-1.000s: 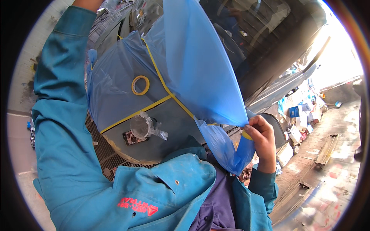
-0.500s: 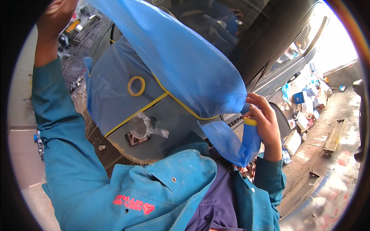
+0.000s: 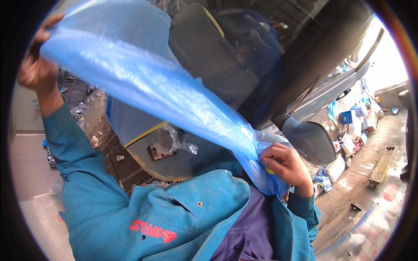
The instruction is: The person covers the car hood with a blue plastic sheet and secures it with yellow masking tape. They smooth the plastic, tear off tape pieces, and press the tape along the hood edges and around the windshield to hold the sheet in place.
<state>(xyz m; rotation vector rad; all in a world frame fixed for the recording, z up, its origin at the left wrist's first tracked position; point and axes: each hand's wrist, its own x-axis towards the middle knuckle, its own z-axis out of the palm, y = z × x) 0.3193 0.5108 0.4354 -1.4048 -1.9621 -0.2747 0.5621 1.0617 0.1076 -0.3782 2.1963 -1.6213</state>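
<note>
the two hands are wide apart. the left hand [image 3: 37, 65], slightly blurred at upper left, is clamped on one end of a translucent blue plastic sheet [image 3: 152, 93]; some fingers are hidden. the sheet slants down, in mid-air, to the right hand [image 3: 287, 165], which is closed on its gathered end, with a small yellow piece [image 3: 270, 171] visible under the fingers. below the sheet, a curved grey panel [image 3: 196, 166] bears a straight yellow tape strip [image 3: 146, 134], a black-edged phone [image 3: 156, 153] and, partly over the phone, a round clear-plastic-wrapped object [image 3: 163, 138]. a dark oval side mirror [image 3: 310, 141] stands just beyond the right hand.
</note>
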